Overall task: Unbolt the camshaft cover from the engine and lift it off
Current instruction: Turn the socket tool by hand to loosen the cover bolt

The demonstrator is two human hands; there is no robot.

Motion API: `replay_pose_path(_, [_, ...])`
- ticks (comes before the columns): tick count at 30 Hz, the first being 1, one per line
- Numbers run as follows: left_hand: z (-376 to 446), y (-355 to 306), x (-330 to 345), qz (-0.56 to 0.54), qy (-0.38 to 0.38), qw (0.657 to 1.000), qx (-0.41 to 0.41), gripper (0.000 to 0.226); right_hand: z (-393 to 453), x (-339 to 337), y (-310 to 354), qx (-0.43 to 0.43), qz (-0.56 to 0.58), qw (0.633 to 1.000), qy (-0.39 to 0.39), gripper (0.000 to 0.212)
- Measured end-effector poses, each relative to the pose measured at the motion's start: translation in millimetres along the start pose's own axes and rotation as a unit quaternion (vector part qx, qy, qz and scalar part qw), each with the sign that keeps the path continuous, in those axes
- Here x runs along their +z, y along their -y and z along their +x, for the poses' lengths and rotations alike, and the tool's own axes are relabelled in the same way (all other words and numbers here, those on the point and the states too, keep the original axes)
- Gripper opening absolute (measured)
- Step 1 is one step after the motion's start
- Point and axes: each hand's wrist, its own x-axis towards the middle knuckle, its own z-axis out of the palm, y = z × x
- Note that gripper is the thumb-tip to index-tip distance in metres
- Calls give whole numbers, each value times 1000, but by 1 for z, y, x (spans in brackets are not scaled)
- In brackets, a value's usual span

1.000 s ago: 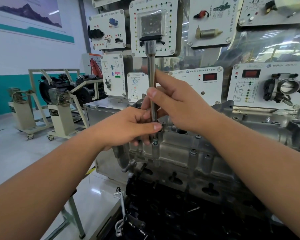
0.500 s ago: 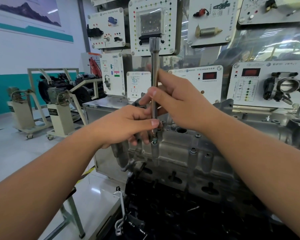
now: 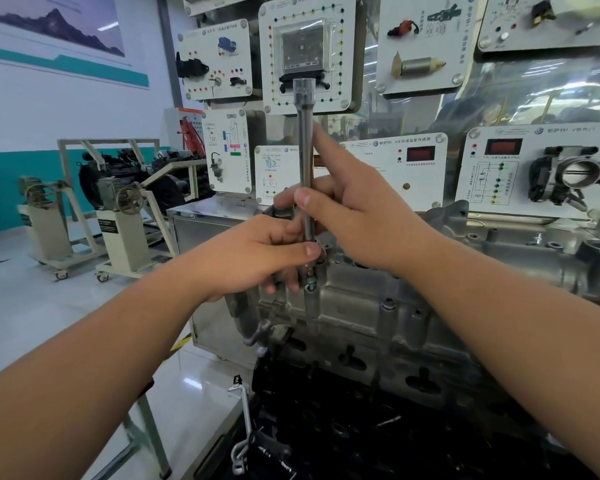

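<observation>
A long steel socket extension bar [image 3: 305,147] stands upright over a bolt [image 3: 311,282] at the near left corner of the grey aluminium camshaft cover [image 3: 378,317]. My right hand [image 3: 357,216] pinches the bar's middle between thumb and fingers, with the index finger stretched up along it. My left hand [image 3: 257,254] grips the bar's lower end just above the bolt, thumb laid across it. The bar's tip is hidden behind my left fingers. More bolts [image 3: 389,302] sit along the cover's edge.
Behind the engine stands a wall of white training panels [image 3: 307,53] with sensors and a throttle body [image 3: 575,174]. Dark engine parts [image 3: 378,427] lie below the cover. To the left on the floor stand engine stands on wheels [image 3: 118,223].
The bar has tilted slightly and shifted a little right at its top. My right index finger has straightened up along the bar. Both hands stay on it.
</observation>
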Motion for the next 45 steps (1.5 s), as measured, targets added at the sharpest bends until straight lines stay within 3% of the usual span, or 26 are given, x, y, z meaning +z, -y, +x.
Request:
replay_pose_path(3, [1, 1, 1, 20, 0, 1000, 2, 33, -2, 6, -2, -22, -34, 997, -60, 61])
replay_pose_path(6, [2, 1, 3, 17, -16, 1000, 8, 31, -1, 4, -1, -42, -49, 993, -102, 31])
replay_pose_path(9, [1, -1, 4, 11, -17, 1000, 11, 38, 1, 2, 0, -22, -26, 995, -93, 22])
replay_pose_path(12, [2, 1, -1, -22, -5, 1000, 0, 41, -1, 3, 1, 13, 8, 998, -67, 27])
replay_pose_path(16, [2, 3, -5, -35, 9, 999, -3, 41, -2, 5, -1, 8, -12, 997, -81, 54])
replay_pose_path(22, [3, 5, -1, 13, -13, 1000, 13, 43, 0, 3, -1, -31, -60, 995, -73, 13])
replay_pose_path(24, [2, 3, -1, 11, 4, 1000, 9, 36, 0, 2, -2, -6, -67, 997, -43, 18])
replay_pose_path(29, [1, 1, -3, -4, 20, 1000, 3, 53, -1, 3, -3, 5, -48, 998, -28, 40])
replay_pose_path(35, [2, -1, 4, 32, -13, 999, 18, 52, -2, 4, -2, -32, -76, 992, -96, 27])
replay_pose_path(37, [1, 1, 1, 28, -4, 1000, 12, 40, -1, 3, -2, -10, -83, 994, -71, 31])
replay_pose_path(41, [-1, 2, -4, -12, 1, 1000, 5, 30, -1, 3, -4, 0, -88, 996, -25, 11])
replay_pose_path(45, [0, 1, 1, 6, -5, 1000, 21, 44, -2, 4, 0, -13, -60, 997, -39, 32])
